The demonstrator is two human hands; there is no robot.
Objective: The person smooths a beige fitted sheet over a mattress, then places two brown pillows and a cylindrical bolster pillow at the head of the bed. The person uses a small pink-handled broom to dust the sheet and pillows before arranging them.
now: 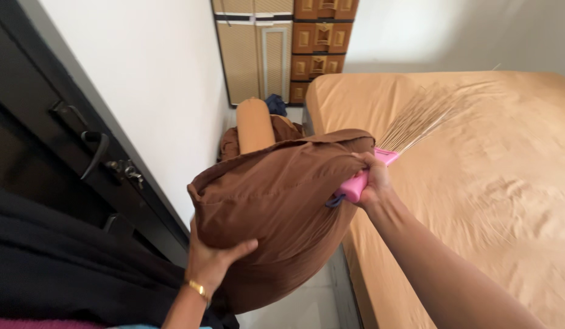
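The left hand (212,259) cups the brown pillow (276,201) from below, beside the bed (477,183). The right hand (370,180) grips the pink-handled stick broom (410,131) and pinches the pillow's top edge. Steady support underneath keeps the pillow from sagging; the bristles belong clear of the fabric.

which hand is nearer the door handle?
Left. The left hand grips the brown pillow's underside, on the door handle's side; the right hand is beyond the pillow.

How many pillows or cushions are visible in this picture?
2. A brown fabric pillow is held by the left hand, with the right hand touching its edge. An orange cylindrical bolster stands behind it by the wall. Others may be hidden behind the pillow.
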